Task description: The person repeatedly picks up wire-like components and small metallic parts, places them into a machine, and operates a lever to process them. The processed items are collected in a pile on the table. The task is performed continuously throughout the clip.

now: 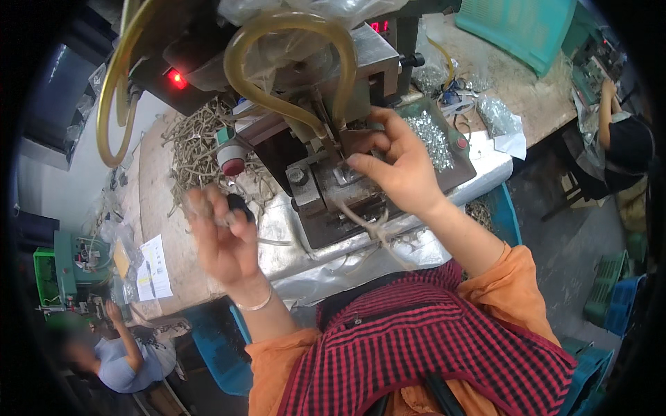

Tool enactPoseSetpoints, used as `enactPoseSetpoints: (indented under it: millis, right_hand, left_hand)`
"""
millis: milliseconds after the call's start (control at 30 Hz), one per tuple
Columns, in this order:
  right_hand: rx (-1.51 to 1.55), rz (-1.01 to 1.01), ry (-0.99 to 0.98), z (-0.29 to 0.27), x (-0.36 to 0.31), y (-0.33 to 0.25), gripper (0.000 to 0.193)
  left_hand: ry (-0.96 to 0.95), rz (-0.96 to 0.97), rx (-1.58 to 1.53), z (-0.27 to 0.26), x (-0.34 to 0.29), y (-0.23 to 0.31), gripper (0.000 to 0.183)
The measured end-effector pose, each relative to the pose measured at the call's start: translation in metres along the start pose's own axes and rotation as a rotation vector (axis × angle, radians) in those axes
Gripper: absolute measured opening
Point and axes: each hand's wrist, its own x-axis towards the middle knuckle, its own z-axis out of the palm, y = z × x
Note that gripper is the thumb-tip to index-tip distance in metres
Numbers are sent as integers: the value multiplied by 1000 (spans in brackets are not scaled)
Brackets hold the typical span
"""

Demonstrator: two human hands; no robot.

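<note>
In front of me stands a metal bench press with a yellowish clear hose looping over it. My right hand reaches in at the press head, thumb and forefinger drawn together close to the tooling. Whatever lies between those fingertips is too small to make out. Below them a beige cord trails off the press's front edge. My left hand is raised to the left of the press, fingers bent and smeared by motion. Beside those fingers is a black round knob; whether they touch it I cannot tell.
A heap of beige cords lies left of the press, near a red push button. Small shiny metal parts fill a tray on the right. Blue crates stand below the table. Other people sit at far left and right.
</note>
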Motion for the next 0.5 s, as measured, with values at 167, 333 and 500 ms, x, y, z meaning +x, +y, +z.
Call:
enactPoseSetpoints:
  millis: [167, 333, 500]
  right_hand:
    - [75, 7, 15, 16, -6, -2, 60]
    - [-249, -52, 35, 14, -17, -21, 51]
    - [-1275, -151, 159, -69, -17, 16, 34]
  left_hand:
    - [-164, 479, 744, 65, 33, -16, 15]
    - [-307, 574, 786, 59, 17, -29, 13]
    - [-791, 668, 1329, 50, -6, -53, 20]
